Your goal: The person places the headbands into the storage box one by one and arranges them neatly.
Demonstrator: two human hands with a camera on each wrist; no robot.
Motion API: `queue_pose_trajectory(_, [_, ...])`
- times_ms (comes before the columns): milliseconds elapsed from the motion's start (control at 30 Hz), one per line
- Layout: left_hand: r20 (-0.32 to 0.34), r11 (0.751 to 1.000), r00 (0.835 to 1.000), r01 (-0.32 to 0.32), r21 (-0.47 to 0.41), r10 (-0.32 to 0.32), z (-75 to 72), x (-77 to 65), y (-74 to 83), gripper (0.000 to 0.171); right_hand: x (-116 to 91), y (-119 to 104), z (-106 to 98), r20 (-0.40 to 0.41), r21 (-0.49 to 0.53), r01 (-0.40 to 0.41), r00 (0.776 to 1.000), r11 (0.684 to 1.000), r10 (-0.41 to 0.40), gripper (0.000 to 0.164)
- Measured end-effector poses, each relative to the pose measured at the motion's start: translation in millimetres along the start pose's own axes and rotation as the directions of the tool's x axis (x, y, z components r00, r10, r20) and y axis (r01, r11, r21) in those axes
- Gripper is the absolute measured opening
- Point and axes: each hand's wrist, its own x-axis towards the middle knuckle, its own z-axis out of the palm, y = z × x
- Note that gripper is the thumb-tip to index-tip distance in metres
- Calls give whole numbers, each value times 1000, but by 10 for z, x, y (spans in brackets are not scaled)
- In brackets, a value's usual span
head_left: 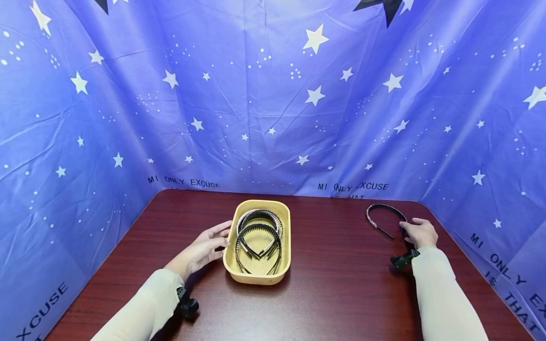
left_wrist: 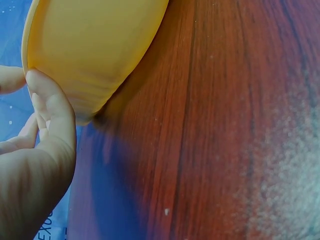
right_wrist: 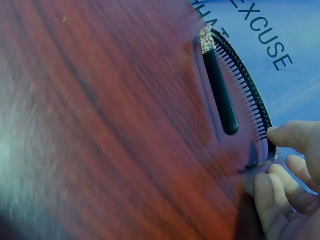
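Observation:
A yellow tub [head_left: 258, 279] stands on the table near its middle, with several headbands [head_left: 258, 227] lying inside, black toothed ones among them. Fingers of my left hand [head_left: 200, 248] reach to the tub's left side. In the left wrist view, the thumb [left_wrist: 47, 92] touches the tub's rim and the other fingers are partly hidden. At the far right, my right hand [head_left: 422, 233] pinches one side of a single black toothed headband [head_left: 386, 206]. This headband has a glittery section and a smooth black end, seen close in the right wrist view [right_wrist: 220, 95].
The dark red wooden table [head_left: 332, 284] carries the tub and the single headband. Blue cloth [head_left: 264, 118] printed with white stars and lettering hangs close behind its back and side edges. Black wrist devices [head_left: 187, 305] are strapped over both pale sleeves.

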Motion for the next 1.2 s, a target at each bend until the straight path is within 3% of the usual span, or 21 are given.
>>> queue_pose_trajectory(167, [9, 1000, 1000, -4, -3, 4, -1, 2, 1, 76, 15, -25, 17, -7, -85, -35, 999, 996, 34, 69])
queue_pose_trajectory(400, [5, 1000, 1000, -6, -1, 6, 3, -8, 1, 76, 24, -59, 36, 0, -229, -2, 1000, 973, 3, 61])
queue_pose_trajectory(600, [10, 1000, 1000, -9, -3, 9, 3, -2, 0, 75, -15, -37, 29, 1, -176, -38, 999, 984, 39, 54])
queue_pose_trajectory(767, [10, 1000, 1000, -8, -4, 8, -10, -8, -12, 76, -31, -28, 16, 22, -170, -13, 1000, 985, 17, 52])
queue_pose_trajectory(1067, [14, 1000, 1000, -12, -16, 12, -35, -16, -22, 76, -13, -30, -36, 137, -140, 102, 987, 985, -83, 47])
queue_pose_trajectory(1200, [22, 1000, 1000, -13, -12, 13, -32, -16, -9, 76, 6, -19, -80, 191, -119, 98, 979, 988, -74, 47])
